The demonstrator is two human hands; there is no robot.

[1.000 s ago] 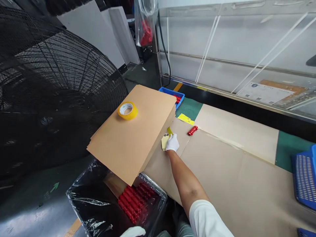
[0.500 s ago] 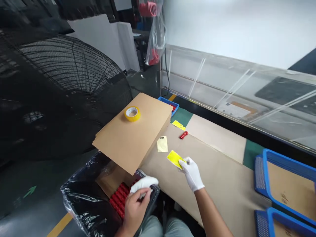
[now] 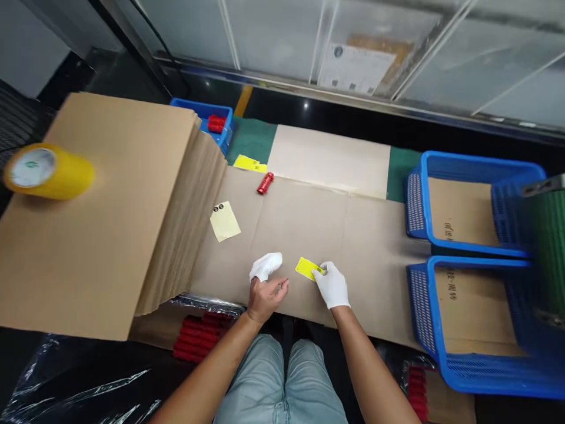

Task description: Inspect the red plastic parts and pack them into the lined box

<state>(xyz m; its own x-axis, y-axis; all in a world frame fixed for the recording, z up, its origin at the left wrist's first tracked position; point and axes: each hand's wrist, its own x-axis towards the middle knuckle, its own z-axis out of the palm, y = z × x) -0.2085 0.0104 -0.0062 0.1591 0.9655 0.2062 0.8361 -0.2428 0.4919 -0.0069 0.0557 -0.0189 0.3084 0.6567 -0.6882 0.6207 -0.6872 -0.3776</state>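
- Right hand (image 3: 332, 285): gloved in white, resting on the brown paper (image 3: 375, 235) that covers the counter. Thumb and forefinger are pinched closed on the right edge of a yellow tag (image 3: 306, 268).
- Yellow tag: lies flat on the paper near the counter's front edge, at 10 o'clock from the right hand and between the two hands.
- Left hand (image 3: 266, 287): mostly bare, with a white cover over the forefinger only. Fingers are loosely curled, thumb and fingertips close together. Whether they grip anything cannot be told.
- Pale tag (image 3: 225, 221): flat on the paper at 11 o'clock from the left hand, well apart from it.
- Red cylinder (image 3: 265, 183): at 12 o'clock from the left hand, farther back.
- Cardboard stack (image 3: 101, 212): at 9 o'clock from the hands. A tape roll (image 3: 48, 171) sits on top.
- Blue baskets (image 3: 463, 321): at 3 o'clock from the right hand, lined with cardboard.
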